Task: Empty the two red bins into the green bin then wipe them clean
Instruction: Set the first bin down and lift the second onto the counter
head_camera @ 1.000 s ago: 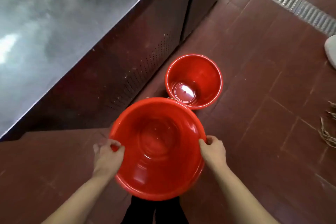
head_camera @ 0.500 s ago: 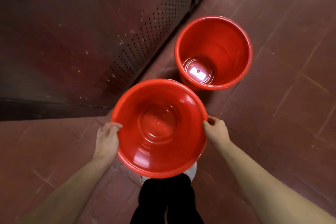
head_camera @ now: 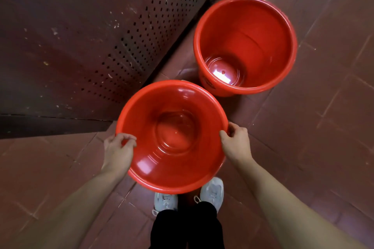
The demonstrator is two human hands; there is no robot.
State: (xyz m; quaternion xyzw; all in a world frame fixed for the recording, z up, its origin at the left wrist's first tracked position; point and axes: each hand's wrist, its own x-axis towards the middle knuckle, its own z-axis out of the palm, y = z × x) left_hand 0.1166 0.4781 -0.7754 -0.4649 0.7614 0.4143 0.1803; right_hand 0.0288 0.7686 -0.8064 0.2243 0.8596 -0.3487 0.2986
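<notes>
Red bin (head_camera: pixel 172 137) between my hands, my left hand (head_camera: pixel 118 150) and right hand (head_camera: pixel 235 143) gripping its opposite rims, second red bin (head_camera: pixel 245 44) on the floor (head_camera: pixel 323 127) beyond.

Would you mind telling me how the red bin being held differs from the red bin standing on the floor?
The held bin is gripped at its rim by the left hand and right hand, above the shoes; the other bin stands alone on the tiled floor beside the perforated panel. The held bin looks shallower and more flared, the standing one deeper with steeper walls. Both are red, round, glossy and show no rubbish inside.
</notes>
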